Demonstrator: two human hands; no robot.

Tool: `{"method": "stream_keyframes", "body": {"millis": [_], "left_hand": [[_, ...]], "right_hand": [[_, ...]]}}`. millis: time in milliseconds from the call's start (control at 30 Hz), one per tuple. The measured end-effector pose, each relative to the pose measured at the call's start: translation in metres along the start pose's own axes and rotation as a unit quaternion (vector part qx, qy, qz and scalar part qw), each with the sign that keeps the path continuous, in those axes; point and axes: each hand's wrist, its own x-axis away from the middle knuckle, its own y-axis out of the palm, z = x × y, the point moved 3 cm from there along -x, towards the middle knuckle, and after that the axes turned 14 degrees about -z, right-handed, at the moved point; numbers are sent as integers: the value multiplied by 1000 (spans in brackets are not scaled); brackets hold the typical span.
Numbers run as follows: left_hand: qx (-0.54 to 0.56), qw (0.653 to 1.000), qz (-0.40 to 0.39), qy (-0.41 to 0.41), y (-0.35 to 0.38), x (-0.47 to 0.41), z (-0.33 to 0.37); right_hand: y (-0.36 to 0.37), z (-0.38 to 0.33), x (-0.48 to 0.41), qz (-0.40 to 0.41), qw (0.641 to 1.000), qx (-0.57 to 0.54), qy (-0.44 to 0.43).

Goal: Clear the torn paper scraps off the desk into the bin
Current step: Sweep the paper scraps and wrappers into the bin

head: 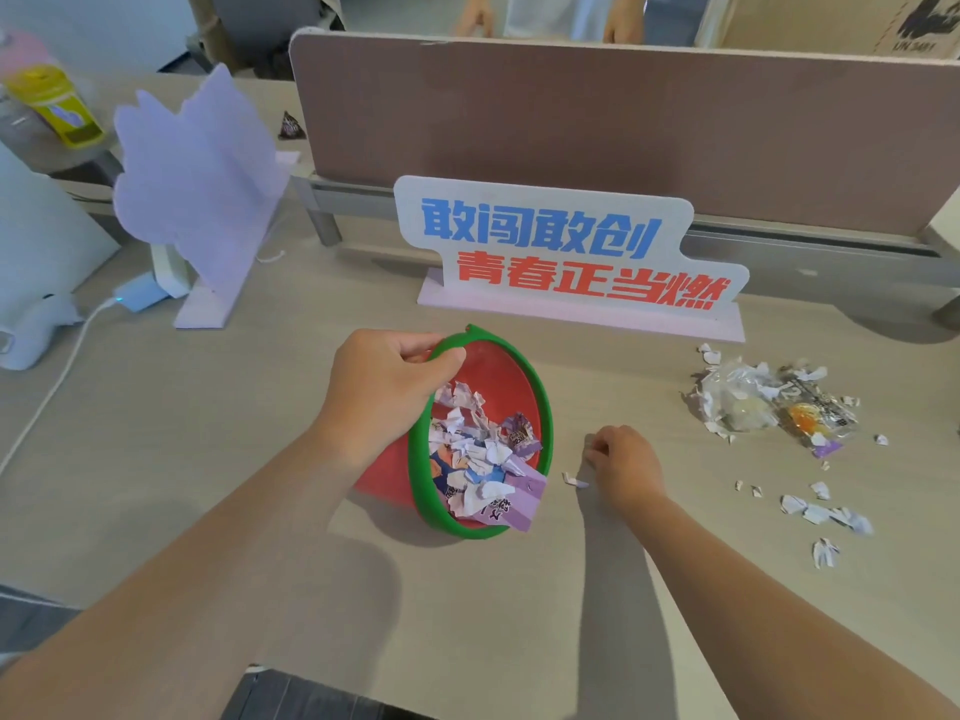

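Note:
A small red bin with a green rim (540,402) lies tilted on the desk, its mouth facing right and up, holding white and purple torn paper. My left hand (384,387) grips the top of its rim. My right hand (626,467) rests knuckles-up on the desk just right of the bin, fingers curled down; what is under them is hidden. One white scrap (574,480) lies beside it. More torn scraps (826,514) are scattered further right. A pile of scraps mixed with a clear plastic wrapper (763,402) sits at far right.
A white sign with blue and red characters (566,257) stands behind the bin. A pale purple cutout stand (202,184) is at left, with a white cable (62,376) and charger. A brown desk divider (623,127) closes off the back; a person stands beyond it.

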Motion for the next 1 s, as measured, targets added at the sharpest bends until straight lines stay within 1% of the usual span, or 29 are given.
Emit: {"method": "stream_keyframes", "body": {"millis": [67,133,167,233,267,300,333,367,400,433,500,533,567,633,667,700,767,833,900,1000], "left_hand": [[0,1000,-6,3,0,1,0],[0,1000,-9,4,0,2,-1],[-1,1000,-10,5,0,2,-1],[-7,1000,-13,7,1,2,-1],[-9,1000,-14,8,2,2,-1],[-11,1000,-16,9,2,2,-1],[-14,1000,-17,9,3,2,-1],[-17,1000,-18,8,4,3,0],[-20,1000,-19,8,5,3,0],[-23,999,-21,8,6,3,-1],[-25,999,-25,5,10,3,-2],[-30,999,-28,4,12,3,-2],[-36,999,-32,7,16,4,0],[-46,998,-44,13,23,3,2],[-50,997,-49,17,27,3,5],[-55,997,-53,22,31,3,8],[-55,997,-56,23,38,2,14],[-51,997,-56,22,47,0,21],[-55,997,-58,24,59,-3,29],[-64,995,-75,34,84,-4,42]], "right_hand": [[1,-3,6,24,998,-59,-15],[9,-8,15,4,997,-69,-34],[15,-10,21,-21,998,-42,-48],[29,-8,30,-50,995,50,-69],[32,-5,32,-41,994,74,-65],[33,-2,35,-23,996,72,-38],[31,0,37,1,999,48,-5],[27,-1,41,26,999,-2,30],[23,-4,44,59,995,-61,46],[18,-13,48,93,988,-121,39],[6,-43,62,144,974,-174,-33],[1,-62,72,144,970,-177,-81],[-6,-81,83,127,968,-170,-132],[-12,-109,98,70,967,-111,-218],[-13,-116,103,51,965,-77,-245],[-15,-114,106,47,964,-60,-256],[-24,-98,109,75,966,-102,-224],[-35,-66,113,121,966,-157,-163],[-43,-27,118,149,972,-152,-104],[-49,44,125,133,985,-106,-12]]}}
